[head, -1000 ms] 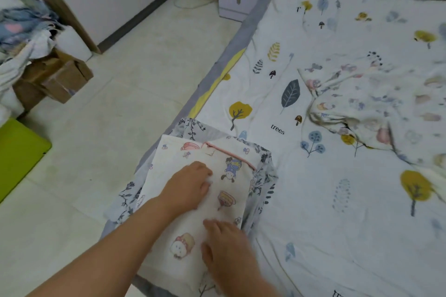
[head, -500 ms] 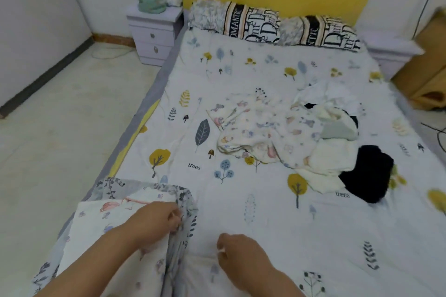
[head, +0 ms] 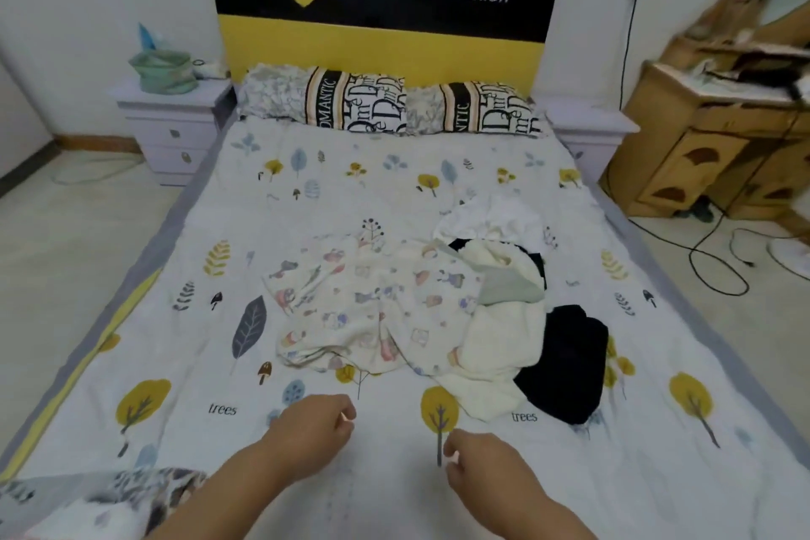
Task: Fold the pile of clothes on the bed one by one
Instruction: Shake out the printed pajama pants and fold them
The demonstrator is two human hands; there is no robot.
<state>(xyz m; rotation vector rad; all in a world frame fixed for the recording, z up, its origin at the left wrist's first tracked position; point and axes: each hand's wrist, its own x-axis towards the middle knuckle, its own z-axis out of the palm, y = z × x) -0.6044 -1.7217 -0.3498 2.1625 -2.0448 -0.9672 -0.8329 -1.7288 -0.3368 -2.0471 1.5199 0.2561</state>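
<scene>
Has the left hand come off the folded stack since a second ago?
Yes. The left hand has left the folded stack at the bed's near-left corner and now hovers over the bare sheet, toward the unfolded pile.

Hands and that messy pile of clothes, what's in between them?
Nothing but bedsheet. In the head view, the left hand and right hand hang empty above it, just short of the pile of clothes.

The headboard (head: 381, 9) reads "WARRIOR", the bedsheet (head: 219, 364) "trees" twice, and a pillow (head: 324, 103) "ROMANTIC".
</scene>
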